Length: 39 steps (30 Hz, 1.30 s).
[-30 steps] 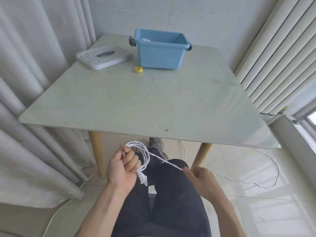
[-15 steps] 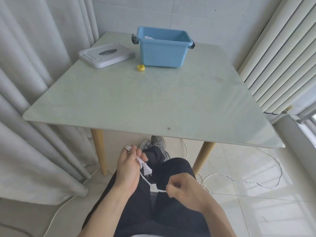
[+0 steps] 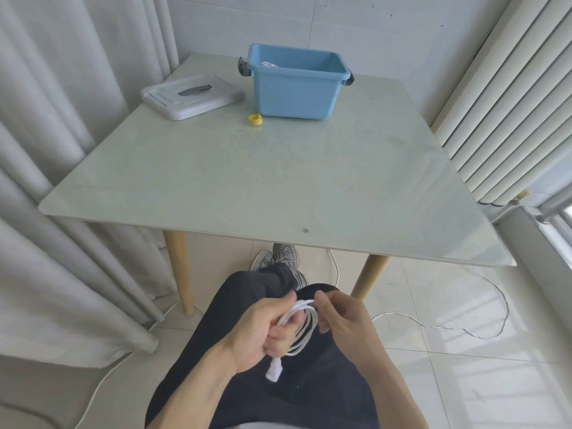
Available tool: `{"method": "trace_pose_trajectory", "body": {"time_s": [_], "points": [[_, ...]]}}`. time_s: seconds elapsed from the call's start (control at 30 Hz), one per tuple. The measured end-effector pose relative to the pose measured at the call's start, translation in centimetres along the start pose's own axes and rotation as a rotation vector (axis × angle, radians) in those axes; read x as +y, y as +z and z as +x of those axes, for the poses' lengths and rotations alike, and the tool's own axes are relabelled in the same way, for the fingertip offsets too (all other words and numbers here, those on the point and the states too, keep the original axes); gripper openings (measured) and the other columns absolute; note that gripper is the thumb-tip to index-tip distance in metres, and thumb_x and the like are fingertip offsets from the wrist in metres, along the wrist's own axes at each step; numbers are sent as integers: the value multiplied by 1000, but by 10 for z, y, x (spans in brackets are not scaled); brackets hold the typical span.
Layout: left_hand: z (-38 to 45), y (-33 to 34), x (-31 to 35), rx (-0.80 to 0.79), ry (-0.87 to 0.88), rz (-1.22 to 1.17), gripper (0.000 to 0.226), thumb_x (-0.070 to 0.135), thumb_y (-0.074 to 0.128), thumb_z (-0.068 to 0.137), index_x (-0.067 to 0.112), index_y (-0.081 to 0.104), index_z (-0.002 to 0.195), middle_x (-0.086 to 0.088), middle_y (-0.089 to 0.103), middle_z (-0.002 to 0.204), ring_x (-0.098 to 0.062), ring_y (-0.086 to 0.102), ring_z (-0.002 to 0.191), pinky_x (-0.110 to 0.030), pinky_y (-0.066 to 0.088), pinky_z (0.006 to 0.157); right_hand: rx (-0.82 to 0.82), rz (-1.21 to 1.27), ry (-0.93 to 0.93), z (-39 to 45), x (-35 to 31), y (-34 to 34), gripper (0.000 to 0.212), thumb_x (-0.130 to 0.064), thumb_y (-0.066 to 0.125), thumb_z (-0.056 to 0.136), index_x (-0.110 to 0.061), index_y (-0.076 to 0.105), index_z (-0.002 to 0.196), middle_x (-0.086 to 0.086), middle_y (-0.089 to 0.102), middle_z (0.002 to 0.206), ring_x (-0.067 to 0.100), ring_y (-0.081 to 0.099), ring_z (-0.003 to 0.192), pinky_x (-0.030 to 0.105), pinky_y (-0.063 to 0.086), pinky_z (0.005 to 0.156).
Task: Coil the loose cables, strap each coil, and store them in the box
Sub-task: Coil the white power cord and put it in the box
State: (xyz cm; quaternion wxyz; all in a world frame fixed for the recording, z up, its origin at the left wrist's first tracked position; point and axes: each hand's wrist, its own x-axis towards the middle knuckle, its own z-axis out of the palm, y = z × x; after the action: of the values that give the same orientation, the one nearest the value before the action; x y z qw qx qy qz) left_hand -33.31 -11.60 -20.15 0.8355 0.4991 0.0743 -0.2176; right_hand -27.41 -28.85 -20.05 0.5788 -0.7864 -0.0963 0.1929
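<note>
Over my lap, my left hand (image 3: 261, 331) grips a small coil of white cable (image 3: 305, 331), its plug (image 3: 274, 371) hanging below the fist. My right hand (image 3: 342, 317) pinches the top of the same coil. The cable's loose length (image 3: 439, 326) trails off to the right across the floor. A blue box (image 3: 294, 94) stands at the far side of the table with something white inside. A yellow strap (image 3: 255, 119), rolled up, lies on the table just in front of the box.
The box's white lid (image 3: 192, 96) lies left of it on the pale glass table (image 3: 263, 181). Curtains hang on the left, a radiator stands on the right. Another thin white cable (image 3: 102, 388) runs over the floor at lower left. My shoes show under the table.
My right hand has come up to meet the left, laying another loop onto the coil. The coil has grown and less cable lies slack on the floor.
</note>
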Motion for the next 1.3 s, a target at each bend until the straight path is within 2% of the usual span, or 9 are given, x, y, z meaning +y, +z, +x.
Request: {"method": "trace_pose_trajectory", "body": {"time_s": [0.17,0.27,0.4,0.5,0.67,0.93,1.07,1.2,1.3], "points": [[-2,-1,-1,118,28,-185,34,33,49,96,18,45,65,4,17,53,-10,11,46,-24,13,45,-248,125,77,-4,-6,0,39,-32,44,105,-1,69,106,15,73,97,24,70,91,34,59,83],[-1,-3,-1,91,9,-286,34,32,47,94,17,41,65,3,20,51,-12,15,46,-25,21,45,-251,238,139,-5,-12,3,37,-27,47,104,7,62,100,4,70,79,14,65,73,21,52,70],[1,-3,1,-39,49,-217,30,28,45,99,11,50,74,-5,40,59,-23,43,59,-33,43,66,-155,387,171,-5,-15,12,48,-46,58,96,2,58,90,16,53,75,29,48,73,39,41,71],[1,-1,4,-2,53,-202,28,30,51,95,11,52,74,-4,29,59,-18,29,53,-30,33,56,-86,499,203,-3,-13,16,39,-39,61,97,-2,58,85,10,45,67,23,41,64,33,36,62],[2,-1,8,216,8,-399,32,27,48,90,17,44,59,7,14,50,-11,7,47,-26,9,45,-71,312,67,-3,-14,18,30,-23,56,100,3,66,89,15,69,73,19,62,62,23,49,58],[2,-28,13,518,184,-754,46,23,36,98,22,37,52,9,16,42,-7,15,30,-25,7,37,-95,-83,24,-2,-12,-10,8,-22,75,89,-15,73,88,4,74,74,15,60,53,26,49,55],[-3,-49,19,645,308,-928,46,24,32,98,22,34,52,8,17,43,-9,13,32,-25,12,34,72,-361,31,-1,-1,-30,19,-34,79,83,-24,72,68,-7,70,67,9,65,65,25,50,65],[-7,-53,19,718,319,-953,49,31,34,97,22,32,49,8,16,43,-10,12,34,-27,12,34,365,-170,-9,-7,-5,-26,23,-29,83,80,-24,70,61,-9,68,62,2,59,58,13,44,59],[-3,-48,16,722,314,-929,47,33,33,98,22,33,52,7,17,45,-11,14,35,-26,13,35,477,1,0,-9,-11,-12,10,-18,75,86,-20,77,77,-6,74,72,7,64,64,23,50,63]]}}
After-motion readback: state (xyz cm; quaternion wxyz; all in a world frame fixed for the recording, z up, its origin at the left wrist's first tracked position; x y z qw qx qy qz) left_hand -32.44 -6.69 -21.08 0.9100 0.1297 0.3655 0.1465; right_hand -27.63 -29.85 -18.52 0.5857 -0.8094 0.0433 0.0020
